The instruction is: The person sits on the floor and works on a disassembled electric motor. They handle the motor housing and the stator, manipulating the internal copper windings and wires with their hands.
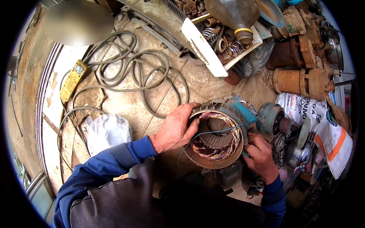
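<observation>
An electric motor stator stands in front of me, its open end facing up. Its rusty, ribbed housing has teal paint at the far right side, and copper windings ring the slotted core inside. A thin blue-grey wire runs across the opening and bends down over the left rim. My left hand is closed on the left rim, thumb at the inner edge and fingers along the outside. Against the right side of the housing, my right hand is closed with curled fingers; its fingertips are partly hidden.
Looped grey cable runs to a yellow power strip at left. A clear plastic bag lies near my left forearm. Beyond the stator sits a white box of springs and metal parts. Rusty motors and a printed sack crowd the right.
</observation>
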Demonstrator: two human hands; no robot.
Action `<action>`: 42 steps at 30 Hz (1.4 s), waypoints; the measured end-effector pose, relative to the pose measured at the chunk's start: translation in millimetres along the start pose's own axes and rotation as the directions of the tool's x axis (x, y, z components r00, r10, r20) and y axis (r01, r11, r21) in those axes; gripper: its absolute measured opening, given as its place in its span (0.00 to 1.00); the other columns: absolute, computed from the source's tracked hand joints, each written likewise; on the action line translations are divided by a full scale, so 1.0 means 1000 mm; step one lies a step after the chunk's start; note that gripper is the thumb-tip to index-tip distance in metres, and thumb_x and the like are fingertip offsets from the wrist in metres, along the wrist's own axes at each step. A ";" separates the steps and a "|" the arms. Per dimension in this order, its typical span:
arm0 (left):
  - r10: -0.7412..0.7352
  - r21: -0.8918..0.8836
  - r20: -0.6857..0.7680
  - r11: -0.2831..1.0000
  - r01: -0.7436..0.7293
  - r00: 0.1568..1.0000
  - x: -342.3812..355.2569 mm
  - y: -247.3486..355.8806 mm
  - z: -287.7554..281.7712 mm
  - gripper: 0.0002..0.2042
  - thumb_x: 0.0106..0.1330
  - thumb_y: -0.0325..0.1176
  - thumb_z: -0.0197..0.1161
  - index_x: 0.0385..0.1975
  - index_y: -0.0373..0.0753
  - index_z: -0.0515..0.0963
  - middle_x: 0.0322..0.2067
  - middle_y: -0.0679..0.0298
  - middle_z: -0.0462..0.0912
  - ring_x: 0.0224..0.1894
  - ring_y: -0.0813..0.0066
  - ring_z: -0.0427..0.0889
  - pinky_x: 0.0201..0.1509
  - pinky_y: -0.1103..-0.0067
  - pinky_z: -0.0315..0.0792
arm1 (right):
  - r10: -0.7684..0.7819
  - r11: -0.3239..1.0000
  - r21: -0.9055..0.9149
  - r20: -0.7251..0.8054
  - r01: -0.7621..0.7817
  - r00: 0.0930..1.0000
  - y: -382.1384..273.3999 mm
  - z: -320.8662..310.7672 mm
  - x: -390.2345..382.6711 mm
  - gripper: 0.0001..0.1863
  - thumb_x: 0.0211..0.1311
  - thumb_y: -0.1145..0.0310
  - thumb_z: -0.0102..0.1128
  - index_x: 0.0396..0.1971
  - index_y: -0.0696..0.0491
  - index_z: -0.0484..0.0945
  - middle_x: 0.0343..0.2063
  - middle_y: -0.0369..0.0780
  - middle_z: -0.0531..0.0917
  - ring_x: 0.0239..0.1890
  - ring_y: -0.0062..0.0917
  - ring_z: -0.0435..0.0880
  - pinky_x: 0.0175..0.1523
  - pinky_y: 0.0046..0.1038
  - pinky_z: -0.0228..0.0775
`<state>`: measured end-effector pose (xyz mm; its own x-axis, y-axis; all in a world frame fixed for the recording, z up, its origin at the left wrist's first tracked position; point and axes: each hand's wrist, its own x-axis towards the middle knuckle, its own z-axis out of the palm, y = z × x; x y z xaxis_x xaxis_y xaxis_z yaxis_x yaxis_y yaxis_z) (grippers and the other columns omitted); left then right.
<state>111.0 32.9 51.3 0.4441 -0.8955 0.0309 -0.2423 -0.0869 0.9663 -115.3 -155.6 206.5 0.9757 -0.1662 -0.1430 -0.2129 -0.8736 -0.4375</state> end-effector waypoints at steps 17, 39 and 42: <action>0.010 -0.054 -0.009 0.998 -0.011 1.000 -0.001 -0.008 0.004 0.21 0.71 0.27 0.60 0.63 0.31 0.73 0.45 0.44 0.85 0.45 0.50 0.88 0.51 0.66 0.81 | -0.002 0.999 -0.039 0.007 0.003 1.000 -0.007 0.002 -0.003 0.20 0.33 0.82 0.74 0.33 0.60 0.81 0.37 0.47 0.80 0.45 0.46 0.85 0.53 0.42 0.82; -0.017 -0.145 0.248 0.988 0.054 0.969 0.024 -0.015 -0.026 0.29 0.71 0.36 0.73 0.66 0.33 0.68 0.51 0.46 0.87 0.54 0.52 0.89 0.59 0.66 0.81 | -0.094 0.995 0.010 -0.046 0.095 0.994 -0.022 0.017 -0.004 0.26 0.29 0.76 0.76 0.37 0.59 0.79 0.35 0.46 0.81 0.39 0.45 0.87 0.40 0.40 0.82; 0.005 -0.159 0.298 0.986 0.045 0.954 0.031 -0.012 -0.025 0.28 0.72 0.34 0.72 0.66 0.35 0.68 0.51 0.47 0.87 0.55 0.54 0.89 0.59 0.67 0.81 | -0.123 0.992 -0.026 -0.044 0.122 0.991 -0.017 0.027 -0.018 0.24 0.32 0.72 0.77 0.36 0.58 0.79 0.36 0.45 0.81 0.40 0.44 0.87 0.40 0.39 0.83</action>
<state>149.4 16.8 47.0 0.1655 -0.9853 -0.0424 -0.0818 -0.0565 0.9950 -130.5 -125.6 192.8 0.9958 -0.0771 -0.0488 -0.0906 -0.8990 -0.4285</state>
